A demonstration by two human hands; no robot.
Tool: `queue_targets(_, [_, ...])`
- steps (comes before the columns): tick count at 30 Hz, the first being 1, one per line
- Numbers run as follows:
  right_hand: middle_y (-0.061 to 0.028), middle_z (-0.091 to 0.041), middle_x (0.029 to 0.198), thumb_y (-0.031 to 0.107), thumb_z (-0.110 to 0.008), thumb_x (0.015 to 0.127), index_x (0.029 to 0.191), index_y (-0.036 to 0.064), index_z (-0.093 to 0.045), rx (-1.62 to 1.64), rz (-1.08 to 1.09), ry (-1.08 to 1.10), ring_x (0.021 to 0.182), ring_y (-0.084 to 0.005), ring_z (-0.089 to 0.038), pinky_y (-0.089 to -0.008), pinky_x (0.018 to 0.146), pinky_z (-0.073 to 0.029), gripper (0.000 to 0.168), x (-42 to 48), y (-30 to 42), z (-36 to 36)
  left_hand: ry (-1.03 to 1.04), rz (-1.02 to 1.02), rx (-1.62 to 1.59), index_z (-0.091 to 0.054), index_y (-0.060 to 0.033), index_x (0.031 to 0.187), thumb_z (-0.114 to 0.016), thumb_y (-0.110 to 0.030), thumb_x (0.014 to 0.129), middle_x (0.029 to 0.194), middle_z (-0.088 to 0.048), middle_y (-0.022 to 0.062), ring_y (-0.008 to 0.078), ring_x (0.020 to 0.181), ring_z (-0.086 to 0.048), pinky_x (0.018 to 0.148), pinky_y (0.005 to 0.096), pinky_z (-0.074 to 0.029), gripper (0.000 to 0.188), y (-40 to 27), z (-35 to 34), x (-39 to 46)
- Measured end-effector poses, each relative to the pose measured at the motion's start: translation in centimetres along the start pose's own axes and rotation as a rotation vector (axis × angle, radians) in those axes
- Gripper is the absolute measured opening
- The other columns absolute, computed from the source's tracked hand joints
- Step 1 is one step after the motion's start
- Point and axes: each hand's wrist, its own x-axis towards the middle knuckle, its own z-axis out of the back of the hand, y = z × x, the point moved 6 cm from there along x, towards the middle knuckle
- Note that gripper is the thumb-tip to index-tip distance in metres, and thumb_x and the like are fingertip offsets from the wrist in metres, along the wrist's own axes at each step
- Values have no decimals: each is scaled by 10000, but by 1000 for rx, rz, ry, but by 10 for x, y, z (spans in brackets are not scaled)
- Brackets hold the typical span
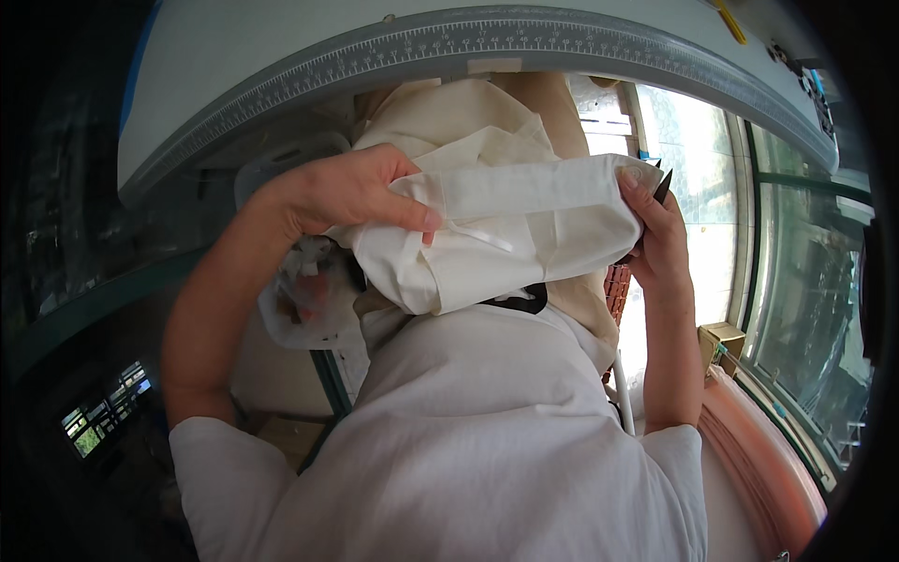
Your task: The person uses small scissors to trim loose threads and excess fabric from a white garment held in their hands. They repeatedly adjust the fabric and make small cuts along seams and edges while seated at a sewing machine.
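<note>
A piece of white cloth, folded into a long band along its upper part, is stretched between my two hands above my lap. My left hand grips its left end, thumb on top. At the right end my right hand pinches the cloth near a round, button-like spot; dark pointed blades, seemingly of scissors or snips, stick out by those fingers, their handle hidden. A narrow white strip hangs across the cloth's front. More cream-white cloth lies over my lap behind it.
A table edge with a printed ruler scale curves close beyond my hands. A clear plastic container stands below at left. To the right are a small cardboard box, pink folded material and a green-framed glass panel.
</note>
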Motion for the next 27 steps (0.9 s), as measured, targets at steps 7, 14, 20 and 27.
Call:
queue_targets(7, [13,-597,669,287,-636,958,969,29,-627,-27,24,56,409,-28,-421,-200,370,-302,258,-1,4,12,-119,-68,149,-723,51,967,-748,-175,849,875,-715,65,102,763,-625,694,257,-491,256,-6,12,-6])
queue_targets(14, [12,-589,643,306,-723,905,879,28,-632,-32,53,20,450,-38,-461,-206,393,-324,293,-1,18,7,-217,-185,-55,-729,60,976,-739,-113,810,837,-706,60,97,745,-621,695,245,-485,240,-3,14,-6])
queue_targets(20, [2,-603,658,288,-710,923,884,13,-651,-14,120,2,491,-33,-497,-197,427,-364,284,-1,30,13,-281,-234,-275,-720,73,962,-724,-66,780,875,-714,75,117,770,-648,734,268,-508,229,-10,7,5])
queue_targets(27, [-13,-633,683,258,-695,940,891,12,-665,24,140,-26,510,-51,-538,-209,445,-397,252,-1,24,15,-178,-137,-368,-710,71,939,-748,-52,770,868,-713,88,131,775,-663,736,269,-522,212,0,5,4])
